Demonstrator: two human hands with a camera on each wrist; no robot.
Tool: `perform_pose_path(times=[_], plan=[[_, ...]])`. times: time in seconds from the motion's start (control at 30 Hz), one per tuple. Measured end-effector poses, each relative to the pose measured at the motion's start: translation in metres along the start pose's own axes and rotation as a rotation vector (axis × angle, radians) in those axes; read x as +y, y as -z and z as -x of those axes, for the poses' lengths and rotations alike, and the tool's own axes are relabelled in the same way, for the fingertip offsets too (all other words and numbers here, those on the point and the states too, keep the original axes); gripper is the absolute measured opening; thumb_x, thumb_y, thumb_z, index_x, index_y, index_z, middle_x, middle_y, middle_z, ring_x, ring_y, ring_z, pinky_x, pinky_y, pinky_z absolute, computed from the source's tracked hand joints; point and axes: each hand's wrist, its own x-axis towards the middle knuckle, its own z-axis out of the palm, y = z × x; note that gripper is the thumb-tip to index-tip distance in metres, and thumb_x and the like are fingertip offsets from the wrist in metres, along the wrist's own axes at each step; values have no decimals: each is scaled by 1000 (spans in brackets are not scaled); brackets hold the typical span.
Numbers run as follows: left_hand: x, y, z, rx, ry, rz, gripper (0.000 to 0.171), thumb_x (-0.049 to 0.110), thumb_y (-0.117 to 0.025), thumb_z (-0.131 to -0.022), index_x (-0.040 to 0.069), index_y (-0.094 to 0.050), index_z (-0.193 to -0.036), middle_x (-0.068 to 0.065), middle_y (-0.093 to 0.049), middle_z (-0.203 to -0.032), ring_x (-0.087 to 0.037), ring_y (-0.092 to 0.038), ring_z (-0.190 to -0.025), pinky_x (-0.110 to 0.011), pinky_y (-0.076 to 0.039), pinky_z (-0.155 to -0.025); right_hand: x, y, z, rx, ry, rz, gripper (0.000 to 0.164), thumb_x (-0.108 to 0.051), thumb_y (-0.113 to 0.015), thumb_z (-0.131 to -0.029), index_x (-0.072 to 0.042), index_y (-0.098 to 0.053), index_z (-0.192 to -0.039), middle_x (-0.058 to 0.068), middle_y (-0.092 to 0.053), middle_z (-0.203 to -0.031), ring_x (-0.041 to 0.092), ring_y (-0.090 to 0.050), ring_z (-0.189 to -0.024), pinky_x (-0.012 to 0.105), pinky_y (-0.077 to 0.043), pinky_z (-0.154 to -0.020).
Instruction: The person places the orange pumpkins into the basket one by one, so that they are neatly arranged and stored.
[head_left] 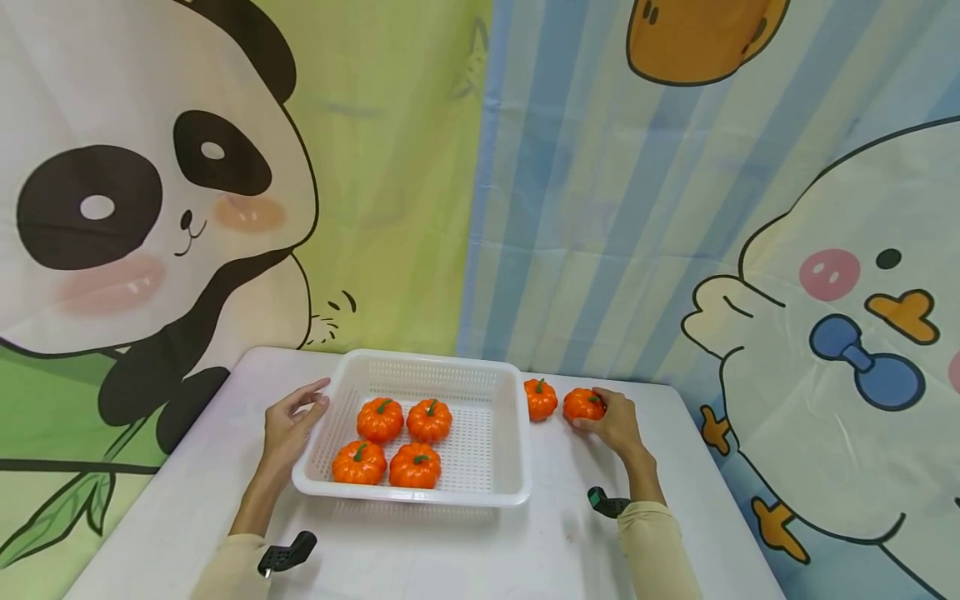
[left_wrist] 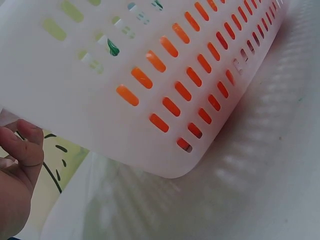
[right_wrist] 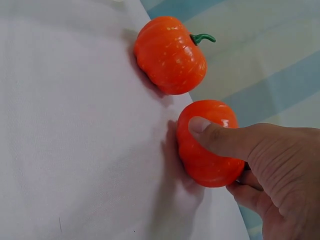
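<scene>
My right hand (head_left: 617, 423) grips a small orange toy pumpkin (right_wrist: 207, 160), thumb across its near side and fingers behind it. Just left of it in the head view is another toy pumpkin (head_left: 540, 400) with a green stem, close beside the basket. The white plastic basket (head_left: 506, 450) holds several more orange pumpkins (head_left: 380, 419), gathered in its left half. At the basket's left side is my left hand (head_left: 288, 429), its loosely bent fingers right at the rim. In the left wrist view, those fingers (left_wrist: 22, 147) show beside the slotted basket wall (left_wrist: 100, 125).
A white-covered table (head_left: 555, 542) carries the basket and pumpkins. Behind its back edge hangs a cartoon curtain (head_left: 397, 208) with a panda and a white bird. Black wrist cameras (head_left: 288, 553) sit at both cuffs.
</scene>
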Motion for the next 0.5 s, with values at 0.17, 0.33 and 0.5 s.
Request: perform_pose_path(times=[0.17, 0.33, 0.5], plan=[[-18, -1, -7, 12, -14, 1, 45, 19, -68, -96, 4, -60, -138, -4, -63, -106, -5, -65, -74, -16, -55, -67, 0, -1, 0, 8, 3, -8, 79, -22, -90, -75, 5, -55, -140, 26, -61, -137, 43, -55, -129, 56, -40, -114], [-29, -1, -11, 21, -29, -18, 46, 25, -68, -97, 9, -61, -139, 0, -62, -107, -4, -65, -75, -15, -55, -69, -4, -1, 1, 5, 0, -19, 78, -18, -90, -74, 5, -55, -139, 25, -61, -137, 44, -55, -130, 56, -40, -114], [-24, 0, -9, 15, -21, -4, 46, 22, -68, -97, 6, -60, -139, -1, -62, -107, -5, -65, -74, -16, -56, -68, -7, -1, 3, 4, 1, -17, 77, -18, -90, -74, 5, -56, -139, 25, -61, -137, 43, -56, -129, 55, -41, -113]])
